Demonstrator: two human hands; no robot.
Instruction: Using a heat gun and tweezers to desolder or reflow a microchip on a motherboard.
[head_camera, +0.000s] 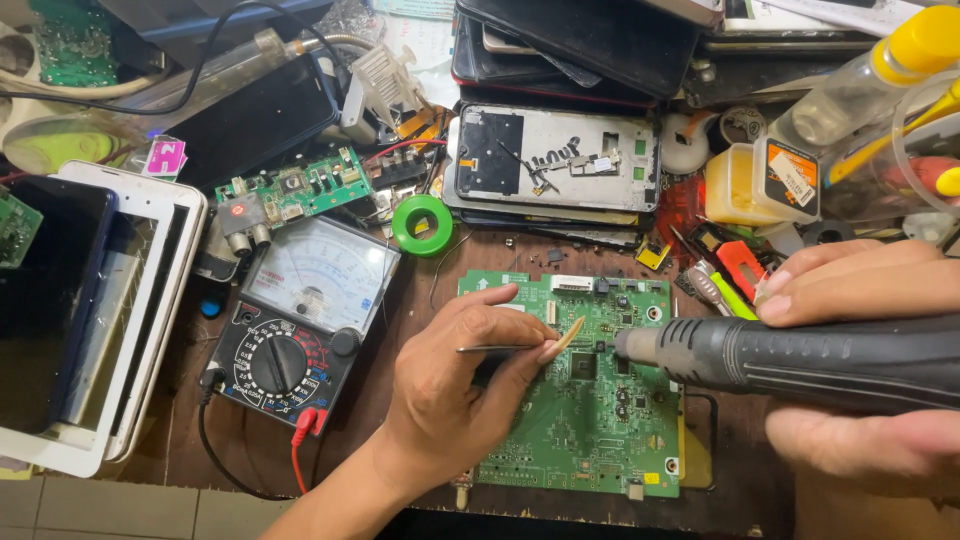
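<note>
While the left hand (450, 385) rests on the green board (585, 420), its thumb and fingers pinch thin tweezers (500, 348), whose tips point right toward the middle of the board. From the right, the right hand (860, 370) wraps around a dark hot-air tool (800, 360): fingers over the top, palm underneath. Its nozzle (635, 345) hovers just beside the tweezer tips, above a black chip (583, 366). That board lies flat on the brown bench (400, 300), near its front edge. Left of it sits an analog meter (300, 330) with a dial and red lead. Behind it lies an opened phone frame (555, 160), with a green tape roll (421, 224) nearby
</note>
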